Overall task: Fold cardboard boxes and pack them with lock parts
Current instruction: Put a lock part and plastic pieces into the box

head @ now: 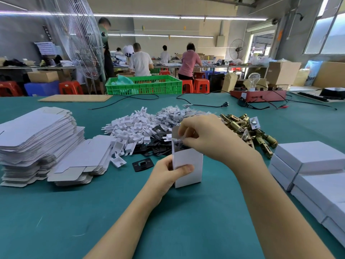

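Observation:
A small white cardboard box (188, 170) stands upright on the green table, its top open. My left hand (166, 174) grips its left side, thumb across the front. My right hand (203, 137) is over the opening and pinches a small clear bag of screws (178, 142) at the box's mouth. Behind the box lie piles of white plastic parts (130, 128), black strike plates (155, 144), bagged screws (173, 114) and brass latch bolts (248, 129). One black plate (142, 163) lies alone left of the box.
Stacks of flat white box blanks (37, 143) fill the left side. Closed white boxes (313, 171) are stacked at the right edge. A red device with a bulb (258, 95), cables and a green crate (143, 85) sit at the far end. Several people work at benches behind.

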Available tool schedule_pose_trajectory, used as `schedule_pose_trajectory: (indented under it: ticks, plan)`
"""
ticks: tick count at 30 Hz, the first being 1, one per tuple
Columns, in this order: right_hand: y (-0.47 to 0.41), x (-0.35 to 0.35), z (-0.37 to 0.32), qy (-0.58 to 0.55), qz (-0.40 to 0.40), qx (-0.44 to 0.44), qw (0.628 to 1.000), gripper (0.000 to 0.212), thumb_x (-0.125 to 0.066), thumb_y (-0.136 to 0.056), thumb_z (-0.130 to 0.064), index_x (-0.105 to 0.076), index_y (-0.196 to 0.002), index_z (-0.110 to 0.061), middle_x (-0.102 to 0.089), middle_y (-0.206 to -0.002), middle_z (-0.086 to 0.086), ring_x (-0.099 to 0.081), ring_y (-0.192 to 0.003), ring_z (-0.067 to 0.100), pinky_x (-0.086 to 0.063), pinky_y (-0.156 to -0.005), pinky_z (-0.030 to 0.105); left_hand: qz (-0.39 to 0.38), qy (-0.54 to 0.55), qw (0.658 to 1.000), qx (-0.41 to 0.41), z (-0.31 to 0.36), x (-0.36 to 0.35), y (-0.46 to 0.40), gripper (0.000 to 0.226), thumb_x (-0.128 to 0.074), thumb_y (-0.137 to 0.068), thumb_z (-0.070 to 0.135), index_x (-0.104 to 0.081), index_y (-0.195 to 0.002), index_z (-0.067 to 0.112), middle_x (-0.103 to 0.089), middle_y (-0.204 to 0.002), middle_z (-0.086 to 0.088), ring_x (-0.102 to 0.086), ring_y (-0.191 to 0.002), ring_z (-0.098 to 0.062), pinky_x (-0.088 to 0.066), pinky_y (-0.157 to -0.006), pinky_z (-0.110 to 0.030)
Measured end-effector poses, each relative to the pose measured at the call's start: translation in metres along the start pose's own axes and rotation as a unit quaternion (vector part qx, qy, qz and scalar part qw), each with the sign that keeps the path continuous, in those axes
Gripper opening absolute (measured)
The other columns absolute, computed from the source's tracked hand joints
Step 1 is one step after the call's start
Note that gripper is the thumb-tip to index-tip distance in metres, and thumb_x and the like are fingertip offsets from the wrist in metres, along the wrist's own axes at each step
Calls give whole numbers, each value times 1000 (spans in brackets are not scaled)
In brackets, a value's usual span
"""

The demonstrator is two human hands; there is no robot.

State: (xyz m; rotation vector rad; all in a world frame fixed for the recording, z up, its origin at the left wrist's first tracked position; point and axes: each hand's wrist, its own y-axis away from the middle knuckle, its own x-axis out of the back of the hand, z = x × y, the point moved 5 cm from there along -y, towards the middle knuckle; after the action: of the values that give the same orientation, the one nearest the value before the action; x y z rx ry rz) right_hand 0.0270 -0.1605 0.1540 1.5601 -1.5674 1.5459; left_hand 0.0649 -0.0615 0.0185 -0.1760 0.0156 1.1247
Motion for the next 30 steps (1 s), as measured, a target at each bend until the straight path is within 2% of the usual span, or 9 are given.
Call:
schedule_pose_trajectory:
  ticks: [5, 9, 12, 18, 21, 23, 25, 28, 30]
  plan:
    - [0, -2, 4, 1, -41, -15, 999, 16, -59, -88, -6, -71, -95, -13, -71, -94, 0, -62, -89, 15, -44, -79, 22, 0, -1, 1000, 0, -2, 0, -1, 28, -80, -69, 25, -77, -97, 28, -76, -100, 0, -70, -92, -11, -52, -74, -17]
    - [1, -8, 6, 6, -77, -33, 996, 24, -56, -89, -5, -75, -97, -17, -73, -98, -2, -62, -88, 10, -45, -78, 19, 0, -16, 1000, -2, -3, 1, -1, 28, -79, -68, 28, -77, -96, 26, -75, -102, -2, -69, -94, -13, -53, -80, -20]
    - [0, -12, 4, 22, -80, -31, 996, 24, -54, -91, -7, -73, -102, -17, -71, -103, -1, -61, -96, 15, -47, -85, 28, -2, -24, 1000, -2, -3, 0, -1, 30, -78, -69, 28, -76, -98, 22, -74, -103, -5, -68, -93, -13, -52, -79, -19]
    - [2, 4, 13, -2, -27, -39, 999, 16, -63, -86, -7, -69, -99, -11, -68, -99, 2, -61, -92, 16, -45, -79, 23, -3, -23, 1000, -2, -4, 1, -3, 32, -78, -68, 28, -75, -100, 21, -75, -100, -3, -68, -90, -12, -53, -78, -19]
    - [4, 5, 9, 2, -58, -36, 998, 24, -56, -86, -1, -74, -94, -15, -68, -89, -4, -62, -83, 11, -45, -69, 16, 2, -39, 999, -4, -3, 1, -3, 33, -79, -67, 33, -76, -98, 23, -74, -102, -4, -67, -92, -13, -51, -82, -23]
    - [4, -5, 4, 31, -110, -35, 993, 39, -46, -83, 6, -75, -94, -18, -71, -92, -3, -58, -71, 10, -47, -62, 20, 1, -48, 999, -6, -4, 2, -4, 34, -78, -67, 35, -76, -99, 24, -74, -103, -4, -67, -95, -15, -51, -83, -25]
    - [2, -14, 2, 71, -138, -40, 987, 42, -43, -81, 7, -75, -97, -15, -72, -97, 4, -54, -68, 15, -48, -62, 27, -4, -50, 999, -6, -5, 2, -4, 33, -77, -70, 31, -75, -102, 24, -75, -103, -2, -68, -97, -15, -52, -83, -22]
    - [-3, -26, 3, 85, -170, -51, 980, 37, -44, -79, 5, -72, -99, -7, -69, -102, 14, -59, -80, 27, -49, -69, 36, -14, -45, 999, -9, -5, 2, -3, 34, -78, -71, 33, -75, -103, 22, -75, -102, -1, -68, -94, -12, -52, -80, -19]
    - [-2, -27, 3, 69, -180, -51, 980, 32, -47, -82, 2, -72, -100, -7, -66, -105, 15, -60, -94, 31, -52, -79, 41, 1, -61, 998, -15, -3, 2, -3, 55, -76, -68, 52, -71, -104, 10, -70, -95, -3, -61, -88, -13, -45, -81, -25]
